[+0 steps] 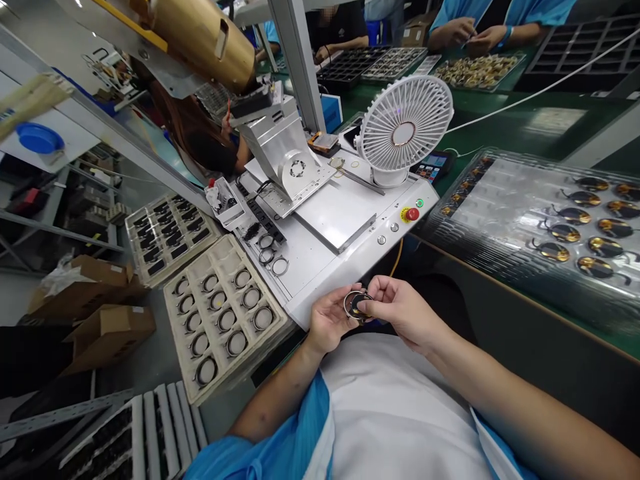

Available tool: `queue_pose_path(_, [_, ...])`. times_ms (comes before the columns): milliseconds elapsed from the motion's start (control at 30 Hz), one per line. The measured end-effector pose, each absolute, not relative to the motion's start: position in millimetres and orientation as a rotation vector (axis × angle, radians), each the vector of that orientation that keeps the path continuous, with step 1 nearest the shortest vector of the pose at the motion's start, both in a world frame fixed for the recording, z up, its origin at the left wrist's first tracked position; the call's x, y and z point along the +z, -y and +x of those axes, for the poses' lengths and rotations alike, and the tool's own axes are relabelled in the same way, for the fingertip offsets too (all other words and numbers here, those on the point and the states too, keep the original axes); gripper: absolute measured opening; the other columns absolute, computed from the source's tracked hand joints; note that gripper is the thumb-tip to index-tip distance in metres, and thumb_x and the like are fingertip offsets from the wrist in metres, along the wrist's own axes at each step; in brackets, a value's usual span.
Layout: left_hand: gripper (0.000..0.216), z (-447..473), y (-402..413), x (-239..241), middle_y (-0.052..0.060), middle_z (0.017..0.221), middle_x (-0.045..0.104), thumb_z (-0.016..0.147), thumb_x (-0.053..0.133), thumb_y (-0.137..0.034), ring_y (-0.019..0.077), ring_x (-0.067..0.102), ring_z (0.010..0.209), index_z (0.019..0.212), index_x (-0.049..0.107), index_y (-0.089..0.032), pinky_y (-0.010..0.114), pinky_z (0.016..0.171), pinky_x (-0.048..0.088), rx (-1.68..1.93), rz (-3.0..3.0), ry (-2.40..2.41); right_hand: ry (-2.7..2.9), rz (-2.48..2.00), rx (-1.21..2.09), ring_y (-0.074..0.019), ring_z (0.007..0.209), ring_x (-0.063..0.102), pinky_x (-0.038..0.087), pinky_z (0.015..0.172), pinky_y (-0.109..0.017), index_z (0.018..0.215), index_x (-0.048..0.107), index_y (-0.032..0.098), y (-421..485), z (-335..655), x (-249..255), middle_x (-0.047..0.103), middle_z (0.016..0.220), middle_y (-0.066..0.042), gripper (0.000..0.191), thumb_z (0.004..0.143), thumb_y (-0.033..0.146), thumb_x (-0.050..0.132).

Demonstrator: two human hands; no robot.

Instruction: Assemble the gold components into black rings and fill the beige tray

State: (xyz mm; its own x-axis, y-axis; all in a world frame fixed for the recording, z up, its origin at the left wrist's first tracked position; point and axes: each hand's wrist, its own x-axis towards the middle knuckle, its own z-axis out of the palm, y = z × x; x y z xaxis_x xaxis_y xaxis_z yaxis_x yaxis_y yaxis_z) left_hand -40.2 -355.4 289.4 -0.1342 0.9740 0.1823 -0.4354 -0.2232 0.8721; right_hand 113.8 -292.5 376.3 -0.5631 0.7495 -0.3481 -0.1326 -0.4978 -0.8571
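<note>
In front of my chest, my left hand (327, 320) is closed around a metal ring that looks like a watch case (345, 305). A round black part with a little gold (356, 304) sits within the ring's outline; I cannot tell how deep it lies. My right hand (403, 310) pinches this black part, thumb over its face, and its fingers touch the ring's edge. Similar black and gold discs with dark tails (565, 233) lie in a clear plastic tray (500, 237) on the right. On the left, a cream tray (227, 263) holds several similar rings in its pockets.
Ahead stands a white machine bench (310, 287) with a metal plate (336, 213), a red button (412, 214), a white fan (405, 130) and several loose rings (280, 266). A gold cylinder (200, 40) hangs overhead. Another tray (170, 233) stands left. Co-workers' hands (475, 37) are across the table.
</note>
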Motion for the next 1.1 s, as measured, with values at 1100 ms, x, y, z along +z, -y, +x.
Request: queue_pose_path(1100, [0.048, -38, 357, 294, 0.006, 0.118, 0.079, 0.067, 0.095, -0.028, 0.0260, 0.078, 0.106, 0.113, 0.079, -0.032, 0.040, 0.094, 0.064, 1.730, 0.997, -0.932, 1.216, -1.128, 2.157, -0.0131, 0.050, 0.061, 0.053, 0.045, -0.022, 0.074, 0.054, 0.019, 289, 112, 364, 0.066, 0.058, 0.000, 0.053, 0.055, 0.043, 0.097])
